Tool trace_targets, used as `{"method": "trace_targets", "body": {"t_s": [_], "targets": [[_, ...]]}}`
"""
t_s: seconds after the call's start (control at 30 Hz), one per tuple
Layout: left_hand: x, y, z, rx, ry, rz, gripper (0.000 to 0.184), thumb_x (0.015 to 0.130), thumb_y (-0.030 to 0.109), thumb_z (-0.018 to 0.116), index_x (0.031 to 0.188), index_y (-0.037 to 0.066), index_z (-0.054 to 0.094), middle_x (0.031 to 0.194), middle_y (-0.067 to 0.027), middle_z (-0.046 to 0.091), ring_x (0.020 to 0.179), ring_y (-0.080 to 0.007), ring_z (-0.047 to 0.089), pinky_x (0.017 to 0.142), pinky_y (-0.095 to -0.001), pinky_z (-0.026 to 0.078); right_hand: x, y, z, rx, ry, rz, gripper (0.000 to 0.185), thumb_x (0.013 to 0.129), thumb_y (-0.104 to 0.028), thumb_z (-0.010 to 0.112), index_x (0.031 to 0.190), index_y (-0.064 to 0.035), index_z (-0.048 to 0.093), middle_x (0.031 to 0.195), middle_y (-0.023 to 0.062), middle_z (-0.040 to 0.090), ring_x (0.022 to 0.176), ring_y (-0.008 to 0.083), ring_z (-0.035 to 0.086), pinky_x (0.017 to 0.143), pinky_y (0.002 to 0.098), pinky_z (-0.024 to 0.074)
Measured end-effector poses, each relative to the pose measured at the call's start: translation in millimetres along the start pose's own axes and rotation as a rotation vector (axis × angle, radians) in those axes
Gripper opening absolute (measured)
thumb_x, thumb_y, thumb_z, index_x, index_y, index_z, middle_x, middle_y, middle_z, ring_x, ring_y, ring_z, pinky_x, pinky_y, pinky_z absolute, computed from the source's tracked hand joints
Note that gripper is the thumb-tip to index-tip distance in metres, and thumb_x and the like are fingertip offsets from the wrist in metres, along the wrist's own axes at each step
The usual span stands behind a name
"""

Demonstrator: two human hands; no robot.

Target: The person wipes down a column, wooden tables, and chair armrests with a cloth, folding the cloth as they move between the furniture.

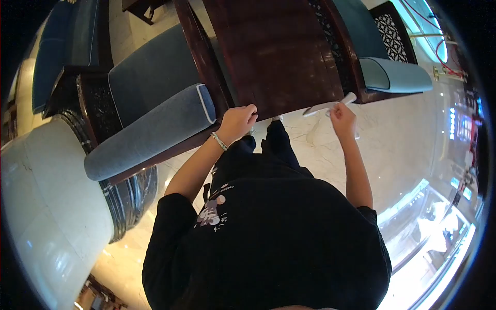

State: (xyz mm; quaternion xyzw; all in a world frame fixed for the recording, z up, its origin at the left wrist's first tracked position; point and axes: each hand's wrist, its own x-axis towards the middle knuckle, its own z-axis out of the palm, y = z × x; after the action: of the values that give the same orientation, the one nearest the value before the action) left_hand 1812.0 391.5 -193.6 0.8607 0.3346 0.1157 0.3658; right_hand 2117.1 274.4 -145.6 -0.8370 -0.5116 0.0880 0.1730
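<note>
I am standing at the near end of a dark, polished wooden desk [279, 57], looking down past my black shirt [279, 237]. My right hand [344, 123] is hanging by the desk's near right corner, and its fingers [336, 110] are gripping a white, cloth-like thing [351, 97]. One rolled end of it is poking out to the upper right, and a thin flap is reaching left beside the desk's edge.

My left hand [237, 123], with a pale bracelet [219, 140] circling its wrist, is sitting at the near left corner; its fingers are lying curled inward, and I cannot tell whether they are holding anything or touching the wood.

To my left a grey-blue bolster [150, 134] is lying along the side of a blue-cushioned chair [155, 72]; to my right a pale blue bolster [405, 76] is lying on another seat [359, 31]. The marble floor [321, 151] is gleaming beneath me.
</note>
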Motion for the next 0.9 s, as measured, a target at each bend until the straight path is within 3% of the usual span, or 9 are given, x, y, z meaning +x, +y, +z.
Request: {"method": "trace_targets", "body": {"t_s": [0.1,0.2,0.3,0.47,0.6,0.63,0.77,0.83,0.9], "targets": [[27.7,14.4,16.9,-0.01,0.202,0.147,0.04,0.071,0.027,0.062,0.102,0.005,0.05,0.087,-0.0138,0.058,0.081,-0.029,0.057,0.067,-0.0365,0.045,22.9,-50.1,-28.8,0.181,-0.186,-0.006,0.013,0.07,-0.014,0.063,0.076,-0.0059,0.055,0.056,0.0096,0.051,0.049,0.0199,0.051,0.047,0.0303,0.0381],[69.2,38.7,41.2,-0.051,0.194,0.259,0.058,0.066,0.032,0.066,0.112,0.003,0.045,0.097,-0.0138,0.057,0.089,-0.0291,0.055,0.073,-0.0357,0.045,40.4,-79.4,-67.5,0.315,-0.233,-0.155,0.011,0.068,-0.008,0.064,0.071,-0.004,0.054,0.052,0.0065,0.047,0.045,0.0139,0.044,0.044,0.0256,0.0341],[102.3,57.7,51.3,-0.206,-0.14,0.206,0.048,0.065,0.028,0.066,0.105,0.009,0.05,0.086,-0.0116,0.059,0.08,-0.0277,0.057,0.068,-0.0358,0.045,60.6,-89.4,-95.4,0.496,-0.117,-0.19,0.011,0.069,-0.002,0.064,0.071,-0.0016,0.054,0.053,0.0037,0.045,0.045,0.0075,0.04,0.043,0.0219,0.0313],[127.6,40.4,33.3,-0.281,-0.077,0.001,0.025,0.066,0.017,0.066,0.089,0.01,0.06,0.079,-0.011,0.061,0.073,-0.0277,0.058,0.064,-0.0334,0.045,106.3,-53.0,-100.4,0.489,0.041,-0.143,0.01,0.071,-0.001,0.063,0.07,-0.0012,0.053,0.056,0.0012,0.047,0.048,0.0045,0.04,0.044,0.0193,0.0309],[147.8,0.5,-13.8,-0.431,-0.149,-0.287,0.028,0.069,0.034,0.067,0.072,0.006,0.062,0.058,-0.0102,0.056,0.052,-0.0196,0.053,0.052,-0.0311,0.041,159.9,-23.8,-75.9,0.504,0.019,0.015,0.013,0.073,-0.008,0.062,0.07,-0.0008,0.052,0.053,0.0007,0.045,0.05,0.0038,0.038,0.045,0.0206,0.0309],[157.8,-3.1,-30.2,-0.408,-0.204,-0.365,0.032,0.071,0.035,0.066,0.071,0.004,0.062,0.057,-0.0094,0.054,0.051,-0.0153,0.049,0.051,-0.0287,0.039,173.0,-23.1,-67.3,0.428,0.006,0.011,0.015,0.075,-0.011,0.061,0.069,-0.0006,0.051,0.053,0.0008,0.044,0.051,0.004,0.037,0.045,0.0212,0.0312],[187.8,-26.6,-45.8,-0.367,-0.174,-0.358,0.037,0.075,0.037,0.061,0.071,0.0,0.06,0.058,-0.0121,0.055,0.05,-0.022,0.05,0.05,-0.0322,0.04,221.6,-33.2,-52.0,0.382,-0.106,0.046,0.017,0.075,-0.014,0.058,0.069,-0.0006,0.05,0.052,0.0019,0.043,0.051,0.0056,0.037,0.047,0.0222,0.0317],[186.6,-23.8,-55.9,-0.326,-0.13,-0.309,0.035,0.078,0.033,0.059,0.088,0.0,0.063,0.063,-0.0112,0.059,0.052,-0.0133,0.051,0.05,-0.029,0.04,225.0,-37.4,-54.4,0.225,-0.154,-0.018,0.017,0.074,-0.014,0.057,0.068,-0.0007,0.049,0.051,0.0028,0.04,0.05,0.007,0.036,0.047,0.0234,0.0312],[171.8,-15.0,-61.7,-0.232,-0.186,-0.256,0.033,0.078,0.032,0.058,0.085,0.0,0.062,0.061,-0.0127,0.056,0.052,-0.0139,0.051,0.05,-0.0298,0.04,218.1,-18.6,-56.8,0.212,-0.282,-0.051,0.017,0.074,-0.014,0.057,0.067,-0.0005,0.048,0.051,0.0029,0.039,0.05,0.0073,0.035,0.046,0.024,0.0304]]}}
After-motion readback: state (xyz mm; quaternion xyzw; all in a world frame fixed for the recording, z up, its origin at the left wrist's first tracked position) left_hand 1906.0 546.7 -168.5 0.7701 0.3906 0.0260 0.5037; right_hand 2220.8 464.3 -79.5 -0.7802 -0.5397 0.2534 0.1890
